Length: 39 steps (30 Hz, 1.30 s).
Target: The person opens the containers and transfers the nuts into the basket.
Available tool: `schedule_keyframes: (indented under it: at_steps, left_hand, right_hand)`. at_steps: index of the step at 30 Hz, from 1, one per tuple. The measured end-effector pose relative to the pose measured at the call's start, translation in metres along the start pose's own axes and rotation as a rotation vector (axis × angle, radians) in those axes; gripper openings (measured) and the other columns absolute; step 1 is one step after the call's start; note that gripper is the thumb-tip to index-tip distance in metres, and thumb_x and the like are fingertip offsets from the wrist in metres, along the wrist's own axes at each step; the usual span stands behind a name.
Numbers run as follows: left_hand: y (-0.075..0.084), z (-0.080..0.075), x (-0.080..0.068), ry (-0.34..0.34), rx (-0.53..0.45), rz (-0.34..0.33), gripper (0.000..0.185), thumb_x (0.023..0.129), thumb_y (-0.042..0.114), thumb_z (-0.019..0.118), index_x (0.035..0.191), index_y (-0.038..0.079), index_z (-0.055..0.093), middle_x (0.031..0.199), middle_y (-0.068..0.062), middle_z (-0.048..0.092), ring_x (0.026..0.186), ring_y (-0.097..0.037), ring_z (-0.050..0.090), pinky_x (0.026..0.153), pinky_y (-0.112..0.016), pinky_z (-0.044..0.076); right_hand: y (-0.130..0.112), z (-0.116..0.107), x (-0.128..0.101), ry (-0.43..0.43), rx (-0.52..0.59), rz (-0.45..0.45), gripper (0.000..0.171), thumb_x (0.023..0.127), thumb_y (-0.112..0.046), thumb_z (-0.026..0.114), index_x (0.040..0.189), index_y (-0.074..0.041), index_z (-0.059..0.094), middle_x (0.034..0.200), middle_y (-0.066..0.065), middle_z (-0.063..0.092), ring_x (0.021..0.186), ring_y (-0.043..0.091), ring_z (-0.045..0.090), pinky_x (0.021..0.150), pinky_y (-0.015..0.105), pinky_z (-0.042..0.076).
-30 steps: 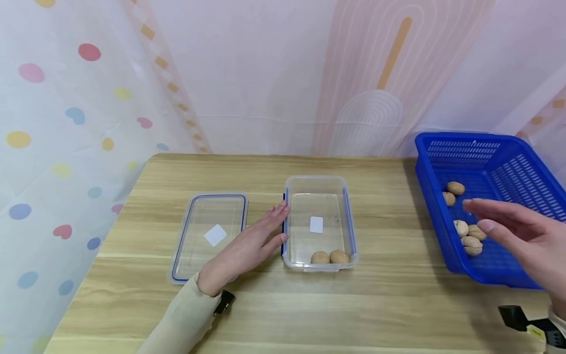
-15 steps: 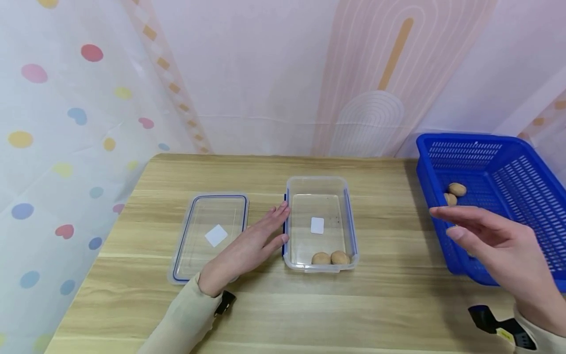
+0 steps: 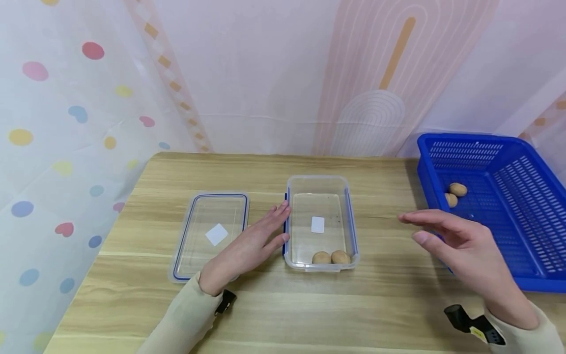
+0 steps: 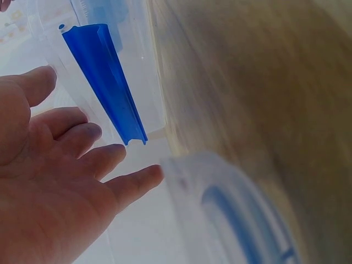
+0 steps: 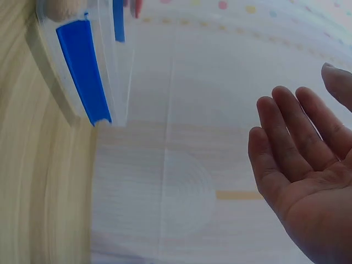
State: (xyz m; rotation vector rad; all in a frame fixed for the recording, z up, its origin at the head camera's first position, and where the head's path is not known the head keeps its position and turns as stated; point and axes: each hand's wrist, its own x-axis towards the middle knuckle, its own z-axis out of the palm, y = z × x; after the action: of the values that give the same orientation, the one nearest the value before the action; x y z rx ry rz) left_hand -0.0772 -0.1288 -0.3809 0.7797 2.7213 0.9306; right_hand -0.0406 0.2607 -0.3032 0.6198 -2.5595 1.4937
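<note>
Lid (image 3: 210, 235) left of box (image 3: 320, 225); basket (image 3: 522, 255) right; walnuts (image 3: 329, 257) in box.

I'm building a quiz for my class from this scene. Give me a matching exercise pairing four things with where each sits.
Things:
1. lid
2. clear container
3. blue basket
4. left hand

Places:
A. far right of the table
B. centre of the table, two walnuts inside
C. leftmost, flat on the table
D. between lid and container, fingers against the container's side

Pairs: 1-C, 2-B, 3-A, 4-D
</note>
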Motion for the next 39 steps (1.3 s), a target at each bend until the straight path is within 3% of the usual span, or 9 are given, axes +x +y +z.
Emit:
schedule_keyframes:
  at_steps: [5, 11, 20, 28, 39]
  left_hand:
    - [-0.001, 0.001, 0.000, -0.004, 0.005, -0.008, 0.062, 0.110, 0.029, 0.052, 0.162, 0.004, 0.029, 0.171, -0.007, 0.017, 0.155, -0.037, 0.021, 0.124, -0.055, 0.022]
    - [0.000, 0.000, 0.000, -0.001, 0.000, -0.005, 0.062, 0.110, 0.028, 0.053, 0.162, 0.004, 0.029, 0.171, -0.008, 0.017, 0.155, -0.037, 0.021, 0.124, -0.055, 0.022]
    - [0.000, 0.000, -0.001, -0.009, 0.004, -0.019, 0.061, 0.111, 0.029, 0.051, 0.162, 0.005, 0.030, 0.171, -0.005, 0.017, 0.155, -0.036, 0.021, 0.124, -0.054, 0.023]
    - [0.001, -0.001, 0.000, 0.003, 0.008, -0.010, 0.061, 0.111, 0.030, 0.051, 0.162, 0.006, 0.029, 0.171, -0.007, 0.018, 0.155, -0.036, 0.023, 0.124, -0.055, 0.024]
    - [0.000, -0.001, 0.000, -0.010, 0.000, -0.024, 0.062, 0.111, 0.031, 0.050, 0.163, 0.007, 0.028, 0.171, -0.006, 0.018, 0.156, -0.035, 0.021, 0.125, -0.053, 0.022]
  right_hand:
    - [0.002, 0.016, 0.006, -0.064, 0.069, -0.040, 0.035, 0.095, 0.012, 0.066, 0.126, -0.002, 0.072, 0.124, -0.001, 0.073, 0.116, 0.008, 0.067, 0.094, 0.015, 0.052]
    - [0.006, 0.043, 0.019, -0.155, -0.003, -0.040, 0.031, 0.097, -0.004, 0.071, 0.125, -0.017, 0.076, 0.123, -0.006, 0.074, 0.119, 0.008, 0.065, 0.102, 0.015, 0.047]
    - [0.015, 0.074, 0.040, -0.314, -0.123, -0.086, 0.026, 0.097, -0.023, 0.075, 0.123, -0.021, 0.077, 0.122, -0.009, 0.074, 0.118, 0.017, 0.068, 0.098, 0.048, 0.056]
    - [0.022, 0.091, 0.057, -0.431, -0.216, -0.116, 0.029, 0.096, -0.028, 0.077, 0.123, -0.019, 0.077, 0.123, -0.006, 0.074, 0.116, 0.018, 0.069, 0.097, 0.047, 0.057]
    - [0.033, 0.107, 0.066, -0.563, -0.248, -0.190, 0.033, 0.094, -0.029, 0.079, 0.123, -0.012, 0.076, 0.119, 0.002, 0.075, 0.110, 0.020, 0.071, 0.092, 0.041, 0.059]
